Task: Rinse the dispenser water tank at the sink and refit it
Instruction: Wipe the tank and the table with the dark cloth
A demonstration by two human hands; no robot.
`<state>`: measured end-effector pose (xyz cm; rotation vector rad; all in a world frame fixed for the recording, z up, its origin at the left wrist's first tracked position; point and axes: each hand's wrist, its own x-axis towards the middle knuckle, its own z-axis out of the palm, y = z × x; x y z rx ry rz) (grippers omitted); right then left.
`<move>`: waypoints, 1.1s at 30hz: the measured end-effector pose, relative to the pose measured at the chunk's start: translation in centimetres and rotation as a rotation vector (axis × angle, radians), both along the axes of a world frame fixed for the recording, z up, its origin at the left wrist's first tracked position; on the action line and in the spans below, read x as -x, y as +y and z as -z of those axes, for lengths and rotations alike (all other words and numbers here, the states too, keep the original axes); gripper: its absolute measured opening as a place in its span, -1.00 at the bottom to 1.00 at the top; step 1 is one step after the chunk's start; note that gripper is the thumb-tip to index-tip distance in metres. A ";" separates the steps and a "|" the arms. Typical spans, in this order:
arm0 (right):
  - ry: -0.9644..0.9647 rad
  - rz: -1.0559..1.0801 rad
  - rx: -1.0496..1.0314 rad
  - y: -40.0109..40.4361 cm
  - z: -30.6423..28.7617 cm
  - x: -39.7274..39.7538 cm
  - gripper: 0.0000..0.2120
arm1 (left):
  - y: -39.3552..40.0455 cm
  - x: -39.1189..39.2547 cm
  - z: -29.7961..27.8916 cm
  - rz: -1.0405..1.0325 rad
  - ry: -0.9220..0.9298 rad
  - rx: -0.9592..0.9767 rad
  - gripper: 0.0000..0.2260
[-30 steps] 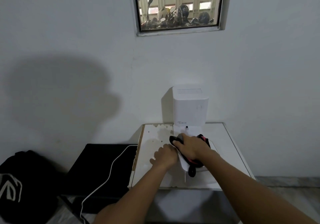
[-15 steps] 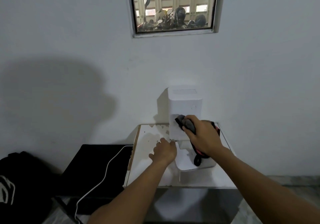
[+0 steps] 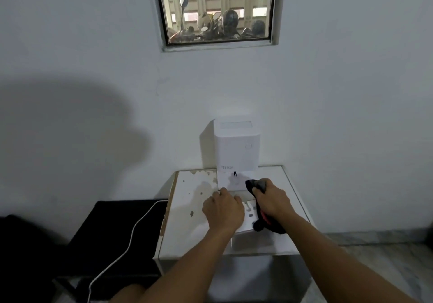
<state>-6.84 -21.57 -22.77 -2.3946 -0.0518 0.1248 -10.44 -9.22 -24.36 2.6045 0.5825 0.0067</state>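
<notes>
A white water dispenser (image 3: 236,146) stands against the wall at the back of a small white table (image 3: 187,211). Its low base tray (image 3: 247,211) juts toward me. My right hand (image 3: 271,199) grips a dark cloth with a red stripe (image 3: 262,218) and presses it against the lower front of the dispenser and the tray's right side. My left hand (image 3: 222,209) rests on the tray's left edge with fingers curled, steadying it. The tank itself I cannot tell apart from the dispenser body.
The tabletop has chipped, stained patches at its left. A black stool (image 3: 112,239) sits left of the table with a white cable (image 3: 131,234) running over it. A dark bag (image 3: 16,256) lies at far left. A window (image 3: 215,10) is set high in the wall.
My right hand with the cloth has moved down from the dispenser's front face to the tray level. My left hand has stayed by the tray's left edge.
</notes>
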 end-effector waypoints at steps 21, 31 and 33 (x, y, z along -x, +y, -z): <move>-0.097 -0.020 0.177 -4.9 -3.6 -4.5 -0.65 | 0.0 0.6 -0.2 0.001 -0.014 0.055 -0.66; 0.185 -0.276 0.492 -3.7 1.7 -2.4 -0.66 | 0.1 1.1 -1.1 -0.013 0.010 0.106 -0.60; 0.233 -0.275 0.490 -3.9 0.6 -2.9 -0.66 | 0.1 1.0 -1.4 -0.001 0.035 0.122 -0.57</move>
